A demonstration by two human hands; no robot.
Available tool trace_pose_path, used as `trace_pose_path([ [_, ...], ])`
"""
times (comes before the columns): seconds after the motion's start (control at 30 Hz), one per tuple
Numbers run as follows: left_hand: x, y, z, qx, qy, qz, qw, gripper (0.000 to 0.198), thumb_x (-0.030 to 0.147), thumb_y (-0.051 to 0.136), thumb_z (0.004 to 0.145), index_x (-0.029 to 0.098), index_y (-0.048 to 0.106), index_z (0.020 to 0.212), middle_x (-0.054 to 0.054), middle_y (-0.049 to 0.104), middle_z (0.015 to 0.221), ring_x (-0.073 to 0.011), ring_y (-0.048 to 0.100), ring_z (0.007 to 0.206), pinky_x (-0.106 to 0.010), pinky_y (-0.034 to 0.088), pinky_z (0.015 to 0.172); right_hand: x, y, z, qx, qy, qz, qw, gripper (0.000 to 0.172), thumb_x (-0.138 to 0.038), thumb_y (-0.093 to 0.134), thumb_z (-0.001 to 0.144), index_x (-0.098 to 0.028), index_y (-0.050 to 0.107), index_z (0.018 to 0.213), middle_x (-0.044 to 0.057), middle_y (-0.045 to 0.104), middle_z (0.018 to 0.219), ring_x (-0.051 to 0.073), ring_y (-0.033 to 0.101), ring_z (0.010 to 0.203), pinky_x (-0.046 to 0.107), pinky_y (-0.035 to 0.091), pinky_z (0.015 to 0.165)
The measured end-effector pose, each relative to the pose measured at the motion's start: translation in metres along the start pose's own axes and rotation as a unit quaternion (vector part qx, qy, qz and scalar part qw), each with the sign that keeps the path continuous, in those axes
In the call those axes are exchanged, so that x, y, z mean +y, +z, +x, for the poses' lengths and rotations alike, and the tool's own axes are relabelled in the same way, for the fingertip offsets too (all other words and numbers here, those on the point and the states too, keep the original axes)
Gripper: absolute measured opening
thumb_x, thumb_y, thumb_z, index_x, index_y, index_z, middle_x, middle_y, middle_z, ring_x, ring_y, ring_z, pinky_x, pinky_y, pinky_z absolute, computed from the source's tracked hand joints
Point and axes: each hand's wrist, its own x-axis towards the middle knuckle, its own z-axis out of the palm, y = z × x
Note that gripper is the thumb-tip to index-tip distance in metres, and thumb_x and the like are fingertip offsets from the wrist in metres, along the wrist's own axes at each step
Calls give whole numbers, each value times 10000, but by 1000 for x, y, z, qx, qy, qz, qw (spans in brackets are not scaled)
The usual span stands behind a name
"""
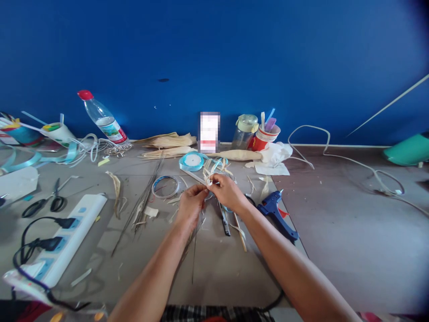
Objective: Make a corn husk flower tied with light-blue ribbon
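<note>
Near the middle of the table my left hand (194, 202) and my right hand (227, 190) meet, fingers pinched together. Between the fingertips is a small bundle of pale dried husk strips (208, 175), its lower part hidden by the fingers. A thin dark wire (193, 264) runs down below my left hand; whether it joins the bundle I cannot tell. Just behind the hands lies a spool of light blue ribbon (191, 161). A roll of tape (165, 186) is left of my left hand. Under my right wrist lie a black utility knife (225, 221) and a thin wooden stick (240, 232).
A blue glue gun (277, 215) lies at right. On the left are scissors (47, 200), a power strip (69, 239) with black plugs and a bundle of thin wires (140, 201). Dried husks (167, 141), a leaning bottle (106, 120), a jar (246, 129) and cups (266, 136) line the blue wall.
</note>
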Motion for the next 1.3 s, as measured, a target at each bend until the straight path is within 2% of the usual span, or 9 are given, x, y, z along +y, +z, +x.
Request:
trace_pose_path([
  [0.17, 1, 2, -1, 3, -1, -6, 1000, 136, 229, 687, 596, 125, 623, 657, 30, 514, 526, -29, 333, 375, -205, 220, 394, 0, 2, 0, 11, 6, 28, 1000, 75, -230, 517, 698, -163, 548, 684, -28, 525, 658, 98, 438, 611, 225, 338, 598],
  [0.37, 8, 0, 0, 4, -57, -106, 993, 188, 196, 729, 540, 119, 592, 643, 71, 413, 445, -17, 287, 355, -194, 195, 388, -5, -2, -1, -17, 111, 250, 962, 179, -320, 597, 638, -168, 528, 703, -71, 434, 548, 61, 359, 444, 210, 287, 461],
  [0.43, 12, -1, 1, 11, -57, -143, 988, 196, 160, 727, 523, 117, 581, 646, 76, 411, 451, -10, 278, 356, -187, 191, 387, -8, -6, -1, -23, 118, 270, 955, 205, -341, 609, 632, -168, 526, 705, -69, 450, 557, 57, 362, 423, 211, 284, 448],
  [0.5, 15, -3, 1, 23, -47, -169, 984, 194, 126, 710, 522, 113, 581, 666, 72, 430, 470, -6, 285, 364, -181, 199, 391, -8, -9, -1, -22, 109, 220, 969, 179, -329, 597, 652, -169, 539, 705, -55, 495, 580, 62, 379, 428, 214, 295, 456],
  [0.6, 17, -5, 1, 39, -43, -203, 977, 204, 90, 683, 527, 118, 583, 702, 78, 422, 472, -9, 289, 374, -177, 210, 398, -1, -8, 0, 18, 97, 45, 994, 114, -231, 565, 686, -171, 581, 782, -23, 580, 624, 106, 494, 523, 229, 362, 544],
  [0.8, 17, -8, 1, 33, -20, -249, 968, 196, 64, 637, 532, 110, 601, 719, 69, 424, 473, -22, 321, 398, -180, 237, 415, 7, 3, 1, 80, 77, -238, 965, 335, -165, 474, 780, -203, 543, 1105, 50, 684, 836, 199, 624, 807, 263, 387, 695],
  [0.97, 16, -10, 1, 16, -24, -285, 958, 175, 117, 631, 586, 113, 611, 760, 21, 522, 563, -42, 395, 432, -194, 279, 434, 9, 4, 2, 74, 93, -280, 952, 328, -208, 454, 823, -193, 528, 1142, 77, 690, 937, 212, 628, 866, 263, 385, 698],
  [1.13, 16, -9, 0, -6, -32, -292, 956, 172, 93, 655, 600, 121, 598, 759, 20, 522, 559, -45, 406, 448, -186, 294, 453, 12, 4, 4, 76, 78, -275, 955, 275, -215, 434, 835, -194, 624, 1033, 97, 658, 1002, 208, 616, 898, 267, 400, 741],
  [1.3, 17, -8, -2, -13, -40, -306, 951, 172, 70, 667, 602, 118, 591, 748, 32, 491, 543, -44, 401, 458, -181, 302, 456, 7, -11, 5, 130, 47, -223, 965, 288, -144, 425, 797, -152, 650, 977, 111, 630, 1010, 192, 587, 929, 264, 403, 797],
])
